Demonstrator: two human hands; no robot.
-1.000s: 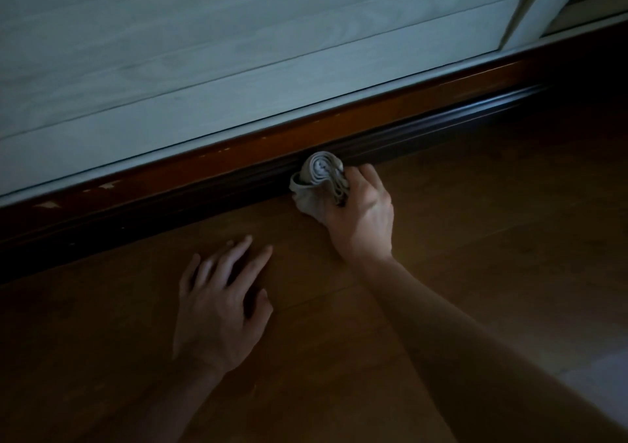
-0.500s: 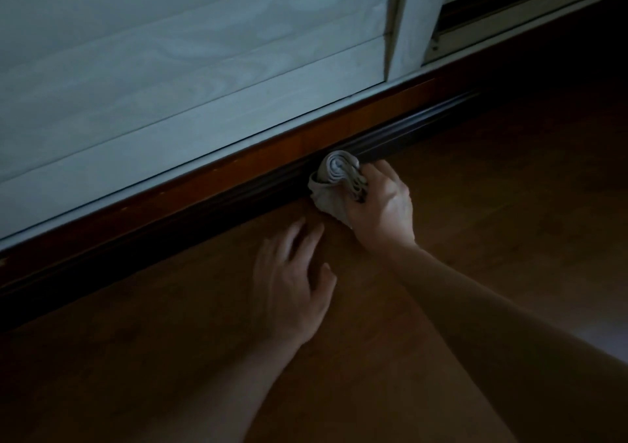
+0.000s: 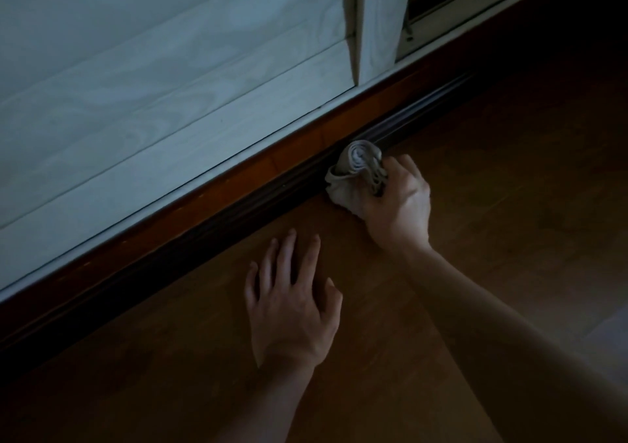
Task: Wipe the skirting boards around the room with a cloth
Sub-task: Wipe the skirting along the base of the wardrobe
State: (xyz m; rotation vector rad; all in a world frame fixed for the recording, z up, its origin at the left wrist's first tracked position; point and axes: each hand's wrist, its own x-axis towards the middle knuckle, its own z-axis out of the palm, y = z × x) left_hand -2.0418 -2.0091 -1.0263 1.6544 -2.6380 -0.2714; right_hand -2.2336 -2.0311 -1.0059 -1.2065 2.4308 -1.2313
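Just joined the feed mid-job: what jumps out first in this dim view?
The right hand grips a bunched grey cloth against the dark skirting board, right of centre. The left hand rests flat on the wooden floor just in front, fingers spread. A pale wood-grain panel fills the upper left.

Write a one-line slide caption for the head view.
In dim light, the right hand presses a bunched cloth against the dark skirting board; the left hand rests open on the wooden floor.

Very dim, murky shadows, soft grainy detail, dark corners
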